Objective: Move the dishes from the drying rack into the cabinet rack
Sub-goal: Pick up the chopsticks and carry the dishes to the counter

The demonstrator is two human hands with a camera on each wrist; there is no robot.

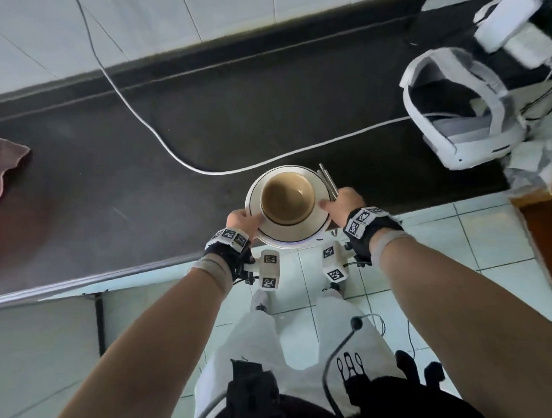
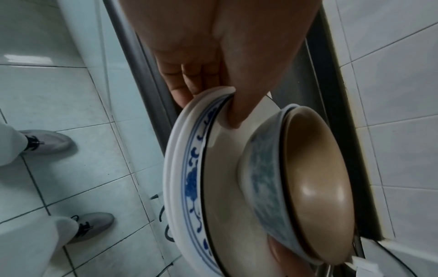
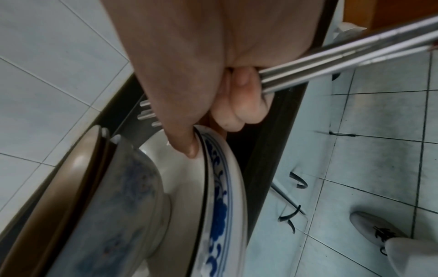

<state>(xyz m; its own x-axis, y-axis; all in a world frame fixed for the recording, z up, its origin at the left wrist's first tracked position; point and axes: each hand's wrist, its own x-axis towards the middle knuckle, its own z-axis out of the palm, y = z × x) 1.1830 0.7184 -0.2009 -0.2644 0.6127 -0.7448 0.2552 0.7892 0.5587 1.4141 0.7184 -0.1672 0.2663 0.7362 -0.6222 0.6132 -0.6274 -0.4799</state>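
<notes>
Mid-carry — the left hand (image 1: 241, 221) and right hand (image 1: 343, 203) grip the stacked blue-and-white plates (image 2: 189, 180) and brown bowl (image 1: 287, 197), metal chopsticks (image 3: 343, 60) tucked in — the cabinet rack comes next.

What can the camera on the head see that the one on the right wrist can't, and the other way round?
Only the head view shows the dark counter, a white cable, a white headset and the left hand. Only the right wrist view shows the plate's blue pattern and the fingers curled round metal chopsticks. Both show the stacked plates and brown bowl.
</notes>
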